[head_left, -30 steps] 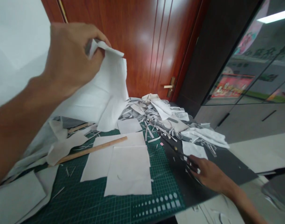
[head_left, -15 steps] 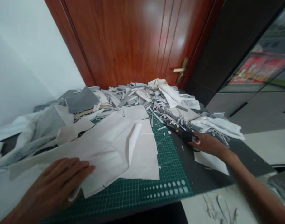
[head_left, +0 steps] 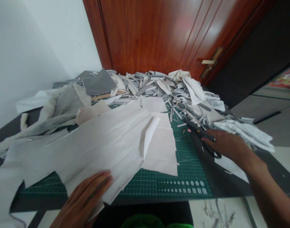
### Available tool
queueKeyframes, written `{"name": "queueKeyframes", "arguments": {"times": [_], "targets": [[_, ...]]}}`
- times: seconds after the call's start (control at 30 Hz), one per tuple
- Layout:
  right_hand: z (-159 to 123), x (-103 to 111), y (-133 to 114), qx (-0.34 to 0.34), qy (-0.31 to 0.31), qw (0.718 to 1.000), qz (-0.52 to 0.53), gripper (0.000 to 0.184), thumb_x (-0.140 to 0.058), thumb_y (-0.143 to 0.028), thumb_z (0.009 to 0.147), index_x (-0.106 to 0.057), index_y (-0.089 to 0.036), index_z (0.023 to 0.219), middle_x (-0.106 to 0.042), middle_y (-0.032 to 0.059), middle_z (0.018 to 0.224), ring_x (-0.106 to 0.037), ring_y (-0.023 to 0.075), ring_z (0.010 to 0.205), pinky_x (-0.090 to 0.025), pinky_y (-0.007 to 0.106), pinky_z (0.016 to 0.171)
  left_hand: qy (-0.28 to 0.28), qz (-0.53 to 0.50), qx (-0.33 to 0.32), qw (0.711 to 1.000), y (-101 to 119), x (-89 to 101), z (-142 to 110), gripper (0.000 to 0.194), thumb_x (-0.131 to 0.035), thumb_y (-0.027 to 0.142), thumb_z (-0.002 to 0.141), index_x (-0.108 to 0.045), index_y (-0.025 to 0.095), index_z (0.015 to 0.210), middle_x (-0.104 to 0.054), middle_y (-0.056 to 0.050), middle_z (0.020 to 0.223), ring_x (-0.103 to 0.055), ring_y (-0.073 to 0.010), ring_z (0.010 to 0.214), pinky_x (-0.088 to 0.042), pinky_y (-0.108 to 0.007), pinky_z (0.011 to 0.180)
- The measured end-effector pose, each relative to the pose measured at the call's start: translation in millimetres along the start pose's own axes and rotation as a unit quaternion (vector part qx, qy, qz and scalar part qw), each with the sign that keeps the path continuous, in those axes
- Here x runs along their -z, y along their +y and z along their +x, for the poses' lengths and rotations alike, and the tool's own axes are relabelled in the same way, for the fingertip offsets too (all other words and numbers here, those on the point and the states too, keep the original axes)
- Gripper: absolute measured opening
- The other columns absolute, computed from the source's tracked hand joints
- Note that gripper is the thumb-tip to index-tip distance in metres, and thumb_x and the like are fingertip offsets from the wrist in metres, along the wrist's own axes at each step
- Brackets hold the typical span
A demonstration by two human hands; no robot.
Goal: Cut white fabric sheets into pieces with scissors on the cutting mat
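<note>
Head view, nearest first: the left hand (head_left: 81,201) lies at the bottom edge, fingers open and together, pressing flat on a large white fabric sheet (head_left: 99,142) whose corner is folded up. The sheet spreads over the near part of a green cutting mat (head_left: 183,186) and hangs past its left side. To the right, the right hand (head_left: 227,145) sits over black-handled scissors (head_left: 213,154), fingers closed together across them; whether they grip cannot be told. The blades point toward the scraps.

Beyond the sheet, overlapping it, lie pale fabric squares (head_left: 160,152). Gray fabric (head_left: 66,110) bunches at the left, beside a wooden ruler (head_left: 104,96) half buried among the strips. A heap of white and gray scraps (head_left: 159,87) spreads across the far edge of the table, against a red-brown wooden door (head_left: 154,34) with a brass handle (head_left: 209,61).
</note>
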State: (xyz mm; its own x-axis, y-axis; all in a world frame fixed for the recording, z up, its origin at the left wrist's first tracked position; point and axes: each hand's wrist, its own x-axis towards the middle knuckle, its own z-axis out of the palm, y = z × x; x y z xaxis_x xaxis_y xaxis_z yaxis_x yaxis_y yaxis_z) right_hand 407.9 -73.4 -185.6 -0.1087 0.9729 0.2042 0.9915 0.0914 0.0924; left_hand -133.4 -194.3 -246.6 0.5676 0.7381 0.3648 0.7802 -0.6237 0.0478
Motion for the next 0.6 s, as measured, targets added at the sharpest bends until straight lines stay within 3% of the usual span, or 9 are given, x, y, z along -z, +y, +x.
{"name": "queueKeyframes", "arguments": {"times": [0.07, 0.17, 0.23, 0.3, 0.33, 0.4, 0.47, 0.57, 0.6], "targets": [[17, 11, -38, 0.107, 0.033, 0.993, 0.035, 0.037, -0.058, -0.037, 0.094, -0.068, -0.02, 0.125, -0.074, 0.0145, 0.12, -0.071, 0.0344, 0.107, -0.056, 0.052, 0.092, 0.011, -0.005, 0.028, 1.0, 4, -1.7, -5, 0.07, -0.045, 0.013, 0.095, -0.034, 0.035, 0.161, -0.063, -0.003, 0.145, -0.061, -0.0274, 0.13, -0.056, -0.044, 0.104], [55, 16, -97, 0.285, 0.013, 0.953, 0.099, 0.06, -0.06, -0.027, 0.094, -0.045, -0.025, 0.152, -0.047, 0.0095, 0.159, -0.046, 0.0295, 0.144, -0.039, 0.052, 0.118, 0.037, 0.001, 0.058, 0.998, -3, 3.9, -5, 0.077, -0.047, 0.017, 0.094, -0.026, 0.047, 0.161, -0.07, 0.001, 0.132, -0.067, -0.0299, 0.119, -0.059, -0.051, 0.097], [83, 12, -129, 0.362, -0.02, 0.923, 0.125, 0.066, -0.059, -0.02, 0.094, -0.039, -0.027, 0.156, -0.042, 0.0086, 0.163, -0.039, 0.0268, 0.149, -0.034, 0.05, 0.121, 0.059, 0.014, 0.051, 0.997, -12, 15.6, 5, 0.076, -0.043, 0.018, 0.092, -0.027, 0.049, 0.161, -0.076, 0.002, 0.117, -0.072, -0.0291, 0.105, -0.063, -0.051, 0.085], [110, 4, -151, 0.416, -0.059, 0.898, 0.131, 0.058, -0.061, -0.017, 0.092, -0.049, -0.024, 0.148, -0.053, 0.0098, 0.154, -0.047, 0.0248, 0.142, -0.037, 0.045, 0.118, 0.08, 0.03, 0.047, 0.995, -24, 33.5, 27, 0.066, -0.042, 0.025, 0.093, -0.042, 0.048, 0.154, -0.078, 0.003, 0.107, -0.074, -0.0273, 0.093, -0.063, -0.048, 0.075], [121, 2, -158, 0.433, -0.076, 0.89, 0.125, 0.049, -0.064, -0.016, 0.09, -0.058, -0.02, 0.138, -0.062, 0.0103, 0.142, -0.055, 0.0239, 0.133, -0.04, 0.041, 0.113, 0.087, 0.032, 0.084, 0.992, -30, 44.5, 42, 0.055, -0.04, 0.032, 0.095, -0.054, 0.047, 0.146, -0.078, 0.002, 0.106, -0.074, -0.0266, 0.095, -0.062, -0.048, 0.077], [141, 3, -164, 0.418, -0.07, 0.901, 0.093, 0.029, -0.072, -0.019, 0.084, -0.07, -0.019, 0.113, -0.074, 0.0066, 0.109, -0.066, 0.0224, 0.106, -0.046, 0.036, 0.1, 0.108, 0.048, 0.14, 0.983, -45, 69.2, 79, 0.047, -0.033, 0.044, 0.1, -0.072, 0.037, 0.125, -0.078, -0.002, 0.102, -0.072, -0.025, 0.101, -0.059, -0.047, 0.082], [156, 15, -159, 0.371, -0.025, 0.925, 0.073, 0.02, -0.075, -0.02, 0.082, -0.07, -0.016, 0.1, -0.073, 0.0061, 0.09, -0.065, 0.0222, 0.089, -0.046, 0.036, 0.092, 0.133, 0.089, 0.171, 0.972, -62, 96.1, 123, 0.058, -0.027, 0.052, 0.103, -0.075, 0.023, 0.118, -0.078, -0.006, 0.107, -0.07, -0.0236, 0.112, -0.055, -0.046, 0.088], [169, 55, -133, 0.271, 0.081, 0.957, 0.062, 0.009, -0.062, -0.019, 0.091, -0.066, -0.013, 0.097, -0.071, 0.0101, 0.09, -0.062, 0.0241, 0.09, -0.042, 0.041, 0.094, 0.197, 0.098, 0.168, 0.961, -95, 134.8, 187, 0.061, -0.03, 0.055, 0.105, -0.071, 0.013, 0.121, -0.074, -0.004, 0.126, -0.059, -0.0217, 0.13, -0.045, -0.047, 0.102], [170, 72, -120, 0.231, 0.121, 0.964, 0.058, 0.009, -0.058, -0.018, 0.094, -0.065, -0.012, 0.097, -0.07, 0.0113, 0.091, -0.061, 0.0252, 0.092, -0.041, 0.044, 0.095, 0.212, 0.087, 0.138, 0.964, -108, 145.5, 205, 0.056, -0.034, 0.053, 0.105, -0.07, 0.013, 0.123, -0.072, -0.001, 0.129, -0.053, -0.0214, 0.137, -0.041, -0.048, 0.107]]}}
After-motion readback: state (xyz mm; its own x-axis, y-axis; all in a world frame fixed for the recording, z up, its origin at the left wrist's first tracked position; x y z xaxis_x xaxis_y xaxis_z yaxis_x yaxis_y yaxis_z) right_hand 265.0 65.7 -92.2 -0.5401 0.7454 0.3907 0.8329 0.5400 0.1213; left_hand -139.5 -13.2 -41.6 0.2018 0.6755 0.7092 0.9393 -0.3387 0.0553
